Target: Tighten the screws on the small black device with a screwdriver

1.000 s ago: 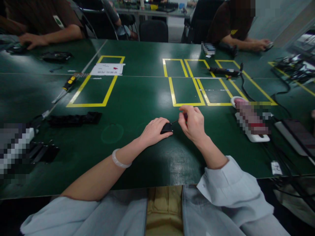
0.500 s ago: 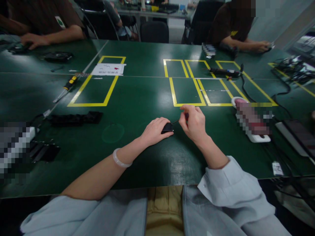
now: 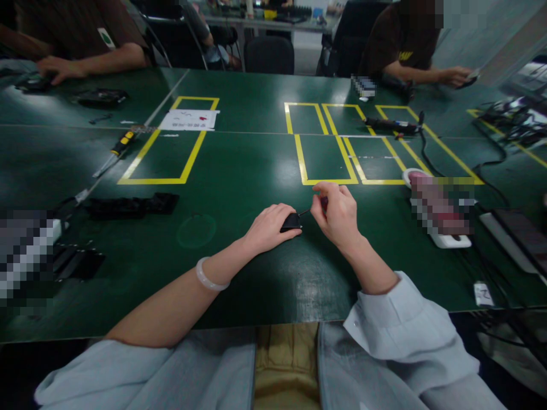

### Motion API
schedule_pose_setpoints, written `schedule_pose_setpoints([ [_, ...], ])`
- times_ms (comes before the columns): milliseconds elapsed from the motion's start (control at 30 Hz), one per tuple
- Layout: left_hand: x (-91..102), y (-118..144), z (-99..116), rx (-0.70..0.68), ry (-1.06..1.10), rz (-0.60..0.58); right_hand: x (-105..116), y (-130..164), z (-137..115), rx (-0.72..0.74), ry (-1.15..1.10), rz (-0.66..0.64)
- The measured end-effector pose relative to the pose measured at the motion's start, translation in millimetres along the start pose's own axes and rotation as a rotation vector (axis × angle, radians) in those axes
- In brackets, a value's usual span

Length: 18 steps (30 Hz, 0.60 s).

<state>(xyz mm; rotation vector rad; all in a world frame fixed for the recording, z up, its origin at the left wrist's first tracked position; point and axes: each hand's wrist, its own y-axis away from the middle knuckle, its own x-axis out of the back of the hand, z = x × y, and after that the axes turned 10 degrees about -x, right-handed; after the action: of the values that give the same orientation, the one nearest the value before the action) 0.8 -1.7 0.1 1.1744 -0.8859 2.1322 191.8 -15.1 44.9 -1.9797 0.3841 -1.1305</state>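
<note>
Hands on a small black part, unchanged since a second ago

The left hand (image 3: 268, 228) presses the small black plastic part (image 3: 292, 221) onto the dark green surface (image 3: 239, 171); the right hand (image 3: 337, 215) pinches a thin red-handled tool (image 3: 321, 203), tip touching it.

The worktop (image 3: 239, 165) is showing dark green, marked with yellow tape rectangles (image 3: 168, 142). The small part (image 3: 291, 221) under the left hand (image 3: 269, 228) is looking black. A red handle (image 3: 323, 203) is peeking from the right hand (image 3: 337, 216). The bracelet (image 3: 209, 278) is gleaming milky white; the sleeves (image 3: 405, 330) are looking pale grey-blue. The screwdriver (image 3: 121, 144) is showing yellow and black.
</note>
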Motion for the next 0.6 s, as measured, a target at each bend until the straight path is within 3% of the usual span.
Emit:
schedule_pose_setpoints([
  [600,0.2,-1.0,-0.1,-0.01,-0.005,-0.003,-0.6,1.5,-0.4,-0.013,-0.031,-0.028],
])
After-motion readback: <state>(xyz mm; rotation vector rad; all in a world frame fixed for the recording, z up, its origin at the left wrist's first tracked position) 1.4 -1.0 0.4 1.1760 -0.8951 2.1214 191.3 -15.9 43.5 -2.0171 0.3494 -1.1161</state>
